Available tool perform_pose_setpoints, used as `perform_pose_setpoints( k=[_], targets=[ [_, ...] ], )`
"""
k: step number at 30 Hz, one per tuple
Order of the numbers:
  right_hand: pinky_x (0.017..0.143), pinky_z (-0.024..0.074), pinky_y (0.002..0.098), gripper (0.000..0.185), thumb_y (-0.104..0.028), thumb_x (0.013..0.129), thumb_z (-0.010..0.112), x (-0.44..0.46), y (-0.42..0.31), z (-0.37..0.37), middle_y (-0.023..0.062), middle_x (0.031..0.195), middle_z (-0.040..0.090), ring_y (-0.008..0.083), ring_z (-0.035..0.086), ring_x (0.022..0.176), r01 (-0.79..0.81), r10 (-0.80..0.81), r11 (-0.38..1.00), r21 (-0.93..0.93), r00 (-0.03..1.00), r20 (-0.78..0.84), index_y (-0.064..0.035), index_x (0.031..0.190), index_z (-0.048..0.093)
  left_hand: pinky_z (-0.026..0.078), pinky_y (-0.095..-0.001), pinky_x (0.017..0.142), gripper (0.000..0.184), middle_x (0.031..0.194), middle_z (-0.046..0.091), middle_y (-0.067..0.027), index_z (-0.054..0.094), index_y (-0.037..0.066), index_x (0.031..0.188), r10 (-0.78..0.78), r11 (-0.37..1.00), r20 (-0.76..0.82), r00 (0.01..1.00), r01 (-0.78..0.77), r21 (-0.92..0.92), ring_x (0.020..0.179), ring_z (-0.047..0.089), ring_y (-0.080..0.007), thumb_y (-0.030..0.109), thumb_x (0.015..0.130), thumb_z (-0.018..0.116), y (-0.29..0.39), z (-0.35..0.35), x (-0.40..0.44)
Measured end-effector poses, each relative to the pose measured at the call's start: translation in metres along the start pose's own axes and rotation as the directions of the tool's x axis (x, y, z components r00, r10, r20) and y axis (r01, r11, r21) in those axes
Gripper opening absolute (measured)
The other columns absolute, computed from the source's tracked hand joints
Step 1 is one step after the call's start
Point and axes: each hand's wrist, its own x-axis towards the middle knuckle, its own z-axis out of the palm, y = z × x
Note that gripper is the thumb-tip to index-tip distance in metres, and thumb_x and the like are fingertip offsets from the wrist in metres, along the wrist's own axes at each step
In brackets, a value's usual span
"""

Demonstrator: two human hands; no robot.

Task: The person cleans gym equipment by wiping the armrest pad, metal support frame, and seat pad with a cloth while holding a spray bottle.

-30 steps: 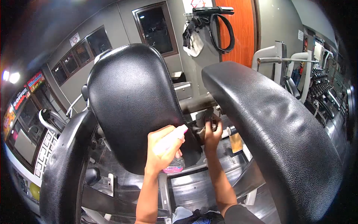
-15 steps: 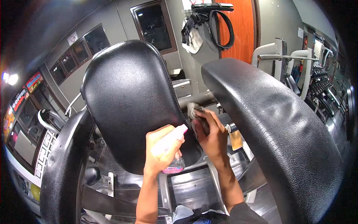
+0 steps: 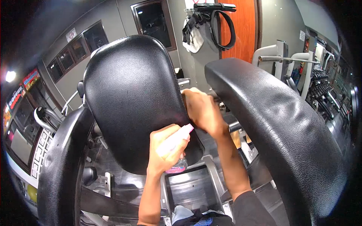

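Note:
My left hand [image 3: 164, 148] is closed around a spray bottle with a pinkish-white trigger head [image 3: 183, 134] and a clear body with a pink label [image 3: 177, 169]. It is held upright in front of the lower part of a black padded backrest [image 3: 132, 86]. At the backrest's right edge is my right hand [image 3: 203, 111], its back towards me and slightly blurred. Its fingers curl over that edge and are mostly hidden. The dark grey cloth seen in this hand a moment earlier is out of sight beneath it.
A long black arm pad [image 3: 271, 124] with creased covering rises on the right, and another pad [image 3: 62, 165] stands on the left. Metal frame bars [image 3: 215, 177] run below. Belts [image 3: 224, 32] hang on the back wall; dumbbells [image 3: 320, 81] line a rack at far right.
My right hand has moved up and slightly left onto the backrest's edge, turning its back towards me and hiding the cloth. My left hand stays nearly in place with the bottle.

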Motion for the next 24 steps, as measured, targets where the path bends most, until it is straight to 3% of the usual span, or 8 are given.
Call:
perform_pose_setpoints(
  k=[4,6,9,11,14,20,22,24],
  targets=[
    [0.075,0.0513,0.0502,0.015,-0.013,0.091,0.053,0.009,0.008,-0.004,0.0225,0.093,0.063,0.0429,0.063,0.09,-0.015,0.016,0.997,-0.078,1.0,0.02,-0.0044,0.1,0.061,0.047,-0.0241,0.045,0.017,0.069,0.061,-0.0073,0.063,-0.006,0.082,-0.006,0.996,-0.016,1.0,0.004,-0.088,0.047,0.059,-0.0105,0.009,0.09,0.059,-0.001,0.001,0.0],
    [0.075,0.0529,0.0505,0.013,-0.014,0.089,0.056,0.016,0.004,0.003,0.0207,0.093,0.064,0.0423,0.066,0.087,-0.256,0.218,0.928,-0.271,0.962,-0.162,-0.0041,0.097,0.059,0.045,-0.0228,0.045,0.014,0.068,0.061,-0.0061,0.063,-0.006,0.081,-0.015,0.992,-0.023,1.0,0.012,-0.124,0.048,0.059,-0.0097,0.006,0.088,0.061,-0.002,-0.001,-0.001],
    [0.077,0.0528,0.0494,0.017,-0.015,0.09,0.056,0.014,0.006,0.003,0.0209,0.096,0.064,0.0421,0.065,0.089,-0.25,0.216,0.908,-0.336,0.967,-0.135,-0.0038,0.102,0.06,0.048,-0.0255,0.045,0.022,0.069,0.061,-0.0081,0.062,-0.006,0.08,0.003,0.996,-0.012,1.0,-0.004,-0.091,0.045,0.058,-0.0115,0.011,0.092,0.057,-0.002,-0.001,0.001],
    [0.076,0.0525,0.0504,0.019,-0.009,0.089,0.055,0.003,0.013,-0.006,0.0181,0.101,0.063,0.0408,0.066,0.089,-0.005,-0.001,0.989,-0.144,0.999,-0.042,-0.0045,0.105,0.062,0.047,-0.0254,0.045,0.022,0.07,0.062,-0.0081,0.062,-0.006,0.079,-0.014,0.997,-0.017,1.0,0.012,-0.078,0.045,0.057,-0.0113,0.011,0.091,0.058,0.0,-0.001,0.001],
    [0.08,0.0508,0.0504,0.023,-0.006,0.09,0.051,-0.021,0.014,-0.021,0.0176,0.104,0.061,0.0417,0.064,0.092,0.048,-0.041,0.995,0.091,0.996,-0.081,-0.0043,0.111,0.06,0.047,-0.0248,0.045,0.022,0.071,0.062,-0.0077,0.063,-0.006,0.079,-0.016,0.999,-0.045,0.999,0.014,-0.051,0.045,0.057,-0.0113,0.012,0.091,0.058,-0.002,0.003,0.003],
    [0.081,0.049,0.0474,0.025,-0.009,0.093,0.055,-0.104,-0.034,-0.061,0.018,0.111,0.058,0.0401,0.063,0.096,-0.182,0.18,0.982,-0.049,0.983,-0.032,-0.0036,0.117,0.058,0.043,-0.0258,0.043,0.018,0.063,0.058,-0.0051,0.065,-0.005,0.081,-0.028,0.998,-0.208,0.978,0.015,-0.062,0.045,0.056,-0.0107,0.011,0.09,0.062,0.016,0.02,0.016],
    [0.082,0.0488,0.0448,0.025,-0.009,0.094,0.055,-0.119,-0.039,-0.07,0.0181,0.113,0.058,0.0394,0.061,0.1,-0.233,0.234,0.972,-0.033,0.972,0.003,-0.0036,0.118,0.058,0.042,-0.0283,0.042,0.018,0.062,0.057,-0.0069,0.065,-0.004,0.082,0.043,0.999,-0.228,0.973,-0.046,-0.006,0.043,0.054,-0.0121,0.011,0.09,0.062,0.014,0.026,0.027],
    [0.083,0.049,0.0442,0.026,-0.009,0.093,0.058,-0.127,-0.04,-0.078,0.0179,0.113,0.059,0.0387,0.061,0.099,-0.18,0.18,0.984,-0.007,0.983,0.038,-0.0034,0.118,0.059,0.041,-0.03,0.042,0.02,0.059,0.056,-0.0083,0.064,-0.004,0.079,0.311,0.941,-0.212,0.926,-0.27,0.203,0.042,0.053,-0.0128,0.013,0.091,0.062,0.01,0.031,0.04]
  ],
)
